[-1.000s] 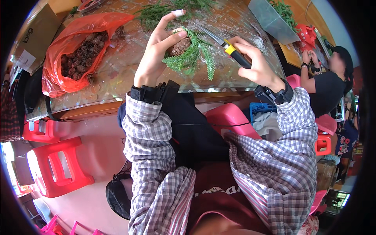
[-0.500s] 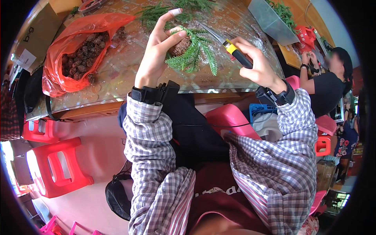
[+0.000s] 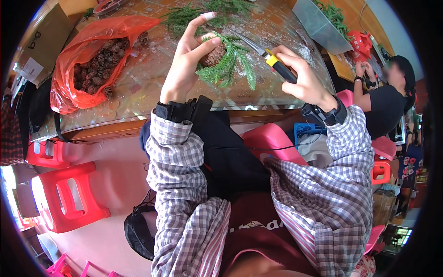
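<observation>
My left hand (image 3: 188,54) is closed around a brown pine cone (image 3: 213,57) together with a green fir sprig (image 3: 234,64). Its index finger, wrapped in white at the tip, sticks up away from them. The sprig's needled twigs fan out to the right and down over the cone. In my right hand (image 3: 302,77) is a pair of long-nosed pliers (image 3: 272,60) with black and yellow handles. Their narrow metal jaws point up and left, close to the upper twigs; whether they touch is hard to make out.
An orange-red plastic bag (image 3: 63,76) full of pine cones (image 3: 98,68) lies on the table's left. More green sprigs (image 3: 182,18) rest at the back, beside whitish crumbs. A clear bin (image 3: 318,28) of greenery stands back right. Another person (image 3: 386,101) works at the right.
The pliers have shifted slightly left, bringing their jaws nearer the sprig's top. My left hand with the cone and sprig has barely moved.
</observation>
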The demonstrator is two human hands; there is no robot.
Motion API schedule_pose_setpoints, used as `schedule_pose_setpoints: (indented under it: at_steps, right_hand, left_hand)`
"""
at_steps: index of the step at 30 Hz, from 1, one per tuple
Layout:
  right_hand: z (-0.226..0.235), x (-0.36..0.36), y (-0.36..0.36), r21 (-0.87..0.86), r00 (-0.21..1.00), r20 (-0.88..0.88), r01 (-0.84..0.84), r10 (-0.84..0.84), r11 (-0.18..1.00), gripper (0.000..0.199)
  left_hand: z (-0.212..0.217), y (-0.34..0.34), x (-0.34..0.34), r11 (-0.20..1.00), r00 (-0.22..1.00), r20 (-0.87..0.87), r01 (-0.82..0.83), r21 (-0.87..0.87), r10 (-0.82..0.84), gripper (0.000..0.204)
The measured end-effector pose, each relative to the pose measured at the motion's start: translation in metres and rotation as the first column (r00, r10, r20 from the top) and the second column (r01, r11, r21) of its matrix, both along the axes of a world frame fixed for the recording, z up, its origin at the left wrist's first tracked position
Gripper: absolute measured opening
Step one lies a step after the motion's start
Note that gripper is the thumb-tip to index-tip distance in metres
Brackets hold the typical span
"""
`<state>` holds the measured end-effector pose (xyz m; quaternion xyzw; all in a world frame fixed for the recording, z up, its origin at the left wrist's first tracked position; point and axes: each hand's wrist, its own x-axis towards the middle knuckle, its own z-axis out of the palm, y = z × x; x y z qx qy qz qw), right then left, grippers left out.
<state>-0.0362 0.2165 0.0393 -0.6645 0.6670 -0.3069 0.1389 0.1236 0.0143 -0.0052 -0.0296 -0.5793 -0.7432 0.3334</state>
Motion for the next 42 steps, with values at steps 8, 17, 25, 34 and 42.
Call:
schedule_pose_setpoints:
  at_steps: [8,17,25,34,42]
  right_hand:
    - [0.000,-0.001,0.001,0.044,0.993,0.115,0.027,-0.032,0.999,0.047]
    - [-0.006,-0.002,0.003,-0.030,0.998,0.060,0.008,-0.007,1.000,0.047]
    - [-0.001,0.006,0.000,-0.019,0.997,0.028,0.073,-0.073,0.997,0.031]
    - [-0.007,-0.003,0.000,0.020,0.996,0.069,0.062,-0.063,0.998,0.023]
    - [-0.002,0.006,-0.003,-0.062,0.994,-0.089,0.064,-0.069,0.996,0.029]
  left_hand:
    - [0.003,0.005,0.001,0.998,0.998,-0.025,0.056,0.034,-0.055,0.051]
    - [0.002,0.005,0.001,0.999,0.999,-0.022,0.046,0.025,-0.045,0.051]
    - [0.005,0.014,-0.002,0.994,0.996,-0.063,-0.074,-0.075,0.069,0.051]
    - [0.002,0.021,-0.008,0.540,0.752,-0.320,-0.644,-0.541,0.576,0.051]
    - [0.006,0.020,0.000,0.789,0.867,-0.155,-0.496,-0.364,0.474,0.050]
